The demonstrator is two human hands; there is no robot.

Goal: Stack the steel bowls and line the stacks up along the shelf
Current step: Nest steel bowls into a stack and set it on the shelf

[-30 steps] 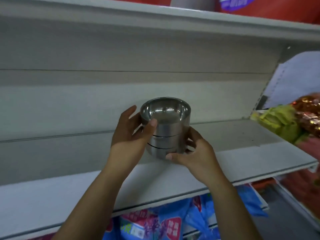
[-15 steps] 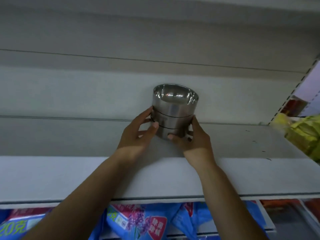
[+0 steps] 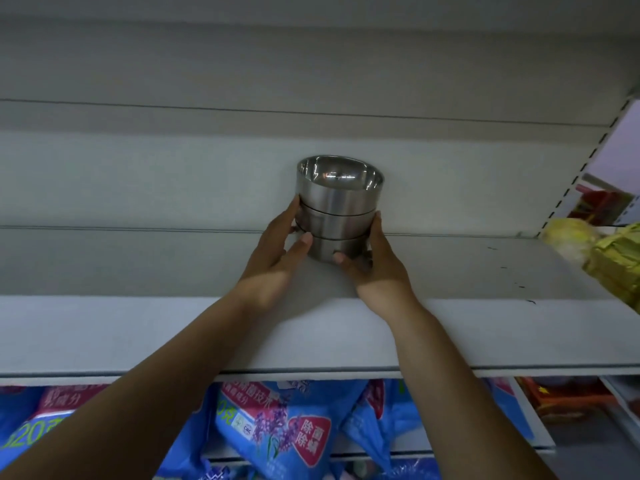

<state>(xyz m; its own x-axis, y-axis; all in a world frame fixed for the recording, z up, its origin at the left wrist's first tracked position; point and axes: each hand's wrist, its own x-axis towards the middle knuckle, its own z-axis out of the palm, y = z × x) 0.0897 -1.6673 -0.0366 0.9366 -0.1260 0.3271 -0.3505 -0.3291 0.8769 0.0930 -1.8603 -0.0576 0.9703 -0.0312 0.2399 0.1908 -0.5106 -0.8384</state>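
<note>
Fingers of left hand: wrapped round the bowl stack, thumb in front, gripping.
Fingers of right hand: same grip, opposite side.
Bowl stack: three nested steel bowls, upright, near the back edge of the shelf.
Right end: yellow-green packets.

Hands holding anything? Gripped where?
A stack of three steel bowls, clasped at its lower sides: left hand on its left, right hand on its right.

"除菌除螨" on blue bag
</note>
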